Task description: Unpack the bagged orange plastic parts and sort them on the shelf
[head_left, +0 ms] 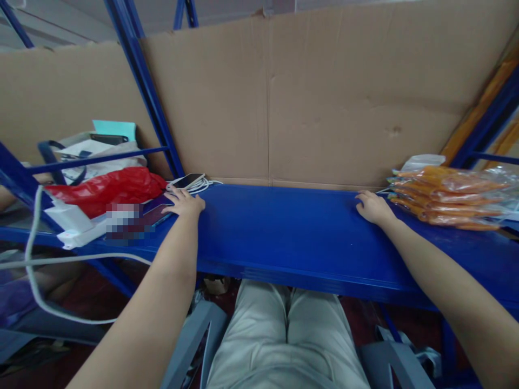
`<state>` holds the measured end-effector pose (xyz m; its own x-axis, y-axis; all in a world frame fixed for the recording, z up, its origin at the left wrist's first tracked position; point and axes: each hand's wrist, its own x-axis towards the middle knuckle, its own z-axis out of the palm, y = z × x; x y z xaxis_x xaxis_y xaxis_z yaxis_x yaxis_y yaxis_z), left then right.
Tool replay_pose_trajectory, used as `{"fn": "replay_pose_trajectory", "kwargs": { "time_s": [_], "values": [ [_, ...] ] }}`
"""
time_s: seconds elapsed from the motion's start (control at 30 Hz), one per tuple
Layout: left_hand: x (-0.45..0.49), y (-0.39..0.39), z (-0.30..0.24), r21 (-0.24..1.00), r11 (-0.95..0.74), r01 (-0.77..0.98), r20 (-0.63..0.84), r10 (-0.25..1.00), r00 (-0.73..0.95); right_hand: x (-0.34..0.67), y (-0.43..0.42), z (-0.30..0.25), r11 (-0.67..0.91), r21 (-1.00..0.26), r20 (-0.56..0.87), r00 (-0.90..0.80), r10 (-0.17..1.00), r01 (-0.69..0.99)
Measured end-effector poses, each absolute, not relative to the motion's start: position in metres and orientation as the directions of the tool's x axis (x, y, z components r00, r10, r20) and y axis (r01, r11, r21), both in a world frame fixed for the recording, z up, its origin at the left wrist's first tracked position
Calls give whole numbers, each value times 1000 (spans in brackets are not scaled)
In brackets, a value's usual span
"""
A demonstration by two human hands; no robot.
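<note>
My left hand [185, 202] rests on the blue shelf [275, 232], its fingers curled down at the edge of a dark purple flat item [156, 212]. Just beyond it lie a phone [188, 180] and a coiled white cable [201, 186]. My right hand [372, 207] lies on the shelf further right with fingers bent loosely, holding nothing. It sits right beside a stack of orange packets in clear plastic [446, 201].
A red plastic bag [107, 192], a white power strip [75, 224] with a trailing cord and a bag of papers [97, 154] crowd the left. Brown cardboard [324, 97] lines the back. Blue rack posts [140, 75] stand at left. My legs are under the shelf.
</note>
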<state>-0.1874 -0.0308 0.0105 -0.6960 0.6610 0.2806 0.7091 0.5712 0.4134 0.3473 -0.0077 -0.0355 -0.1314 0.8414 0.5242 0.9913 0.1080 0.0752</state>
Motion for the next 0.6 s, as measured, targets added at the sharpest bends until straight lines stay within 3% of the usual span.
{"fn": "replay_pose_trajectory", "kwargs": {
  "time_s": [0.23,0.43,0.6],
  "values": [
    [-191,-25,15,457,524,719,256,696,-671,347,-11,-33,132,80,506,-154,848,988],
    [-164,-12,15,393,288,873,430,782,-451,350,-8,-35,128,48,494,-135,859,991],
    [-122,8,5,404,155,902,408,851,-329,355,0,-39,100,-30,416,-79,906,995]
  ]
}}
